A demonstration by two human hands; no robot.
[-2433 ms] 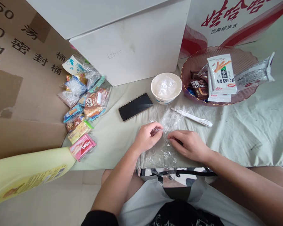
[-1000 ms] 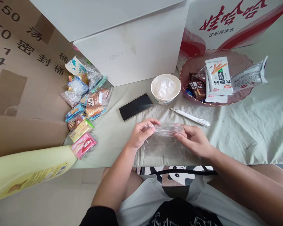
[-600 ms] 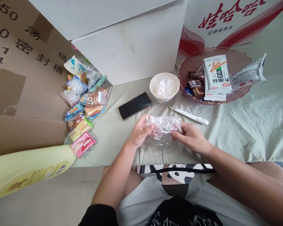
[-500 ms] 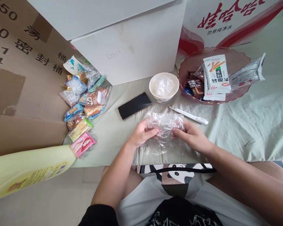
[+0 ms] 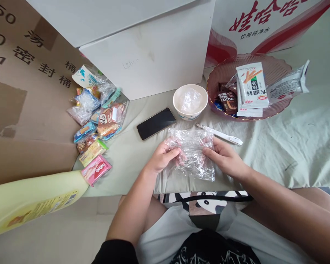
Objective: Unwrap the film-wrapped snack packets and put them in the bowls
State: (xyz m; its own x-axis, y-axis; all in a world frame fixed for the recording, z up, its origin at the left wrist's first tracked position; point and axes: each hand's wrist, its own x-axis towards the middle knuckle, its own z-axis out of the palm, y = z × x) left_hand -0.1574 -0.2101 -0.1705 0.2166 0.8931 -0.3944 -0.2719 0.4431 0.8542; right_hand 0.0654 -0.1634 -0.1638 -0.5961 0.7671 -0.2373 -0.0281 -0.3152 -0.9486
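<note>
Between my two hands is a crinkled clear plastic bag, held over the front of the cloth-covered table. My left hand pinches its left side, thumb on top and fingers behind the film. On the opposite side my right hand grips it the same way. Just beyond the bag stands a paper bowl with a crumpled piece of clear plastic inside. A white utility knife lies past my right hand, and a dark phone rests beyond my left.
A pink glass bowl at the back right holds several snack packets. More wrapped snacks lie along the left, beside a cardboard box and a yellow bottle. White boxes stand behind.
My hands have moved slightly apart, and the plastic bag is spread flatter and wider between them. The surrounding objects stay in place; the view has shifted a little.
</note>
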